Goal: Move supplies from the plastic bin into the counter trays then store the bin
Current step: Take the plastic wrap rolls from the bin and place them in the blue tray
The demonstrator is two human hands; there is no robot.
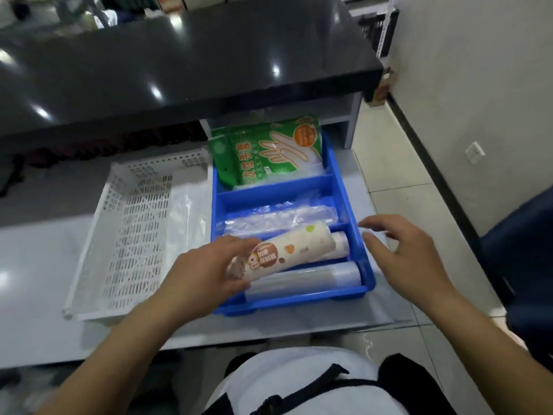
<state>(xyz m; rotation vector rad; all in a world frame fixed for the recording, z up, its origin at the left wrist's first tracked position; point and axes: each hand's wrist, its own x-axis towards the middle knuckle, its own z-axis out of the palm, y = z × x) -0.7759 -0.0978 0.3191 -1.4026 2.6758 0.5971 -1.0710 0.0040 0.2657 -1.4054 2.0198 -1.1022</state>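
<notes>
Hands work over a blue tray (335, 163) that sits at the right end of a pale counter (36, 265), its far end tucked under a dark upper ledge (179, 61). The left hand (206, 271) is closed around the near end of a printed roll (287, 250), thumb on top and fingers wrapped beneath it. The roll lies tilted across the divider between the tray's middle and near compartments, its far end pointing toward the right wall. The right hand (404, 253) hangs spread and empty just past the tray's right rim, fingers loosely curved, touching nothing that can be made out.

In the near compartment a clear roll (314, 277) lies along the front wall, partly under the printed roll. The middle compartment holds clear plastic bags (278, 217), crumpled and flat. The far compartment holds a green glove pack (269, 148), leaning upright against the back.

A white perforated bin (134, 229) rests on the counter just left of the tray, their sides close or touching; only a clear plastic sheet (185, 217) shows in its right part. The counter's right edge meets a tiled floor (404, 151).
</notes>
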